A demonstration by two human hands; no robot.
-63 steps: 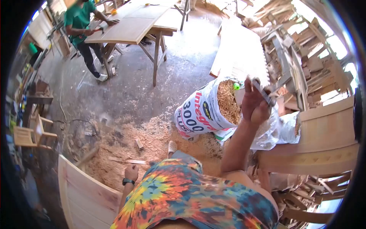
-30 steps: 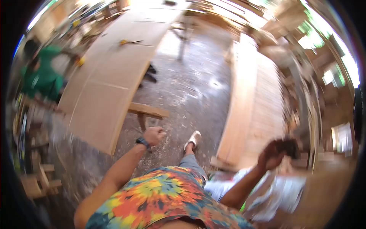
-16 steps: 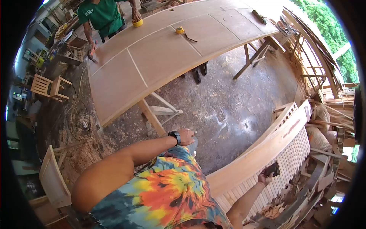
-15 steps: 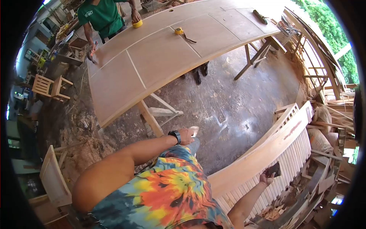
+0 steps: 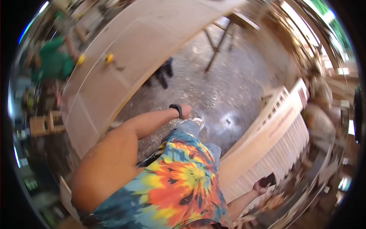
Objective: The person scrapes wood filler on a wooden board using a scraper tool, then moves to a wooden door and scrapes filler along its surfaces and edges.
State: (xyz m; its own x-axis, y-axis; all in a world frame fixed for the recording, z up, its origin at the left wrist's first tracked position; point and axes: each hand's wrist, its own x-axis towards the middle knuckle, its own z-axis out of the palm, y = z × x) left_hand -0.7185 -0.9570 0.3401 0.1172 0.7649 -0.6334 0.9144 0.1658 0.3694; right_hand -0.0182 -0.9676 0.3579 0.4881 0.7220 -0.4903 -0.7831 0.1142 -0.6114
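Observation:
My left hand, with a dark watch on its wrist, hangs in front of me above my leg. Its fingers look curled, but whatever they may hold is hidden. Low on the right, my right hand is closed on a small dark flat object. Behind that hand lies a slatted wooden piece, with a curved plank along its near side. The view is blurred by motion.
A large panel on trestles spans the upper left, with a yellow tape measure on it. A co-worker in green stands beyond. Scrap wood and sacks line the right side.
The view has turned and moved forward, so the panel sits further left. My left hand shows higher up. My right hand still holds the dark object.

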